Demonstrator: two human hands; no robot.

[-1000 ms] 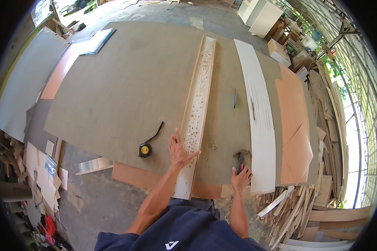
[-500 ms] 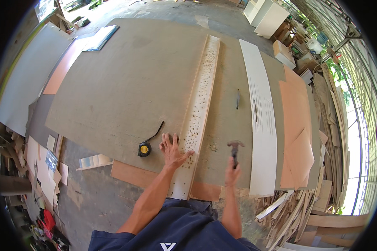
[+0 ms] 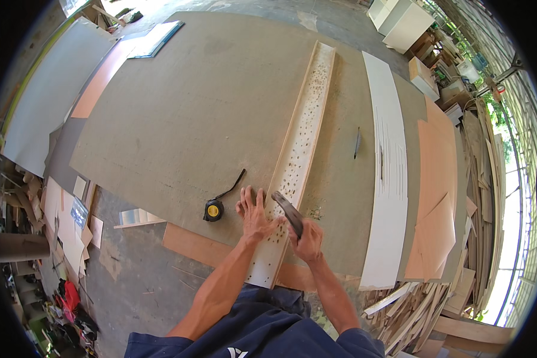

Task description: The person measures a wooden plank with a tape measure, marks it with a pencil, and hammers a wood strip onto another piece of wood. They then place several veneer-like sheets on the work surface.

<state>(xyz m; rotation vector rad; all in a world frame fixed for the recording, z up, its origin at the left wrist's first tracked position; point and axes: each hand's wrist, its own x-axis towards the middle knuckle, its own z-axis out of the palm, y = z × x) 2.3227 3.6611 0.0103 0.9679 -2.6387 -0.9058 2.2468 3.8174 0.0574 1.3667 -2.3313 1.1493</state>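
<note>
Across the dusty, grey-brown board (image 3: 191, 107) in this cluttered workshop, the right hand (image 3: 308, 241) is clenched around a dark, curved hammer (image 3: 287, 211), now brought in over the long, tan-edged white strip (image 3: 307, 113) instead of beside it, so the tool seems poised for work there. The left hand (image 3: 255, 222) lies spread along the strip's left edge, thumb on its speckled face. Farther out sit a rounded black-and-yellow tape measure (image 3: 213, 210) and a scored white panel (image 3: 394, 191)

Daylight glares white through the lattice wall (image 3: 526, 128) on the right. Soft light covers the tabletop (image 3: 185, 107), its edges bowed by fisheye distortion.
</note>
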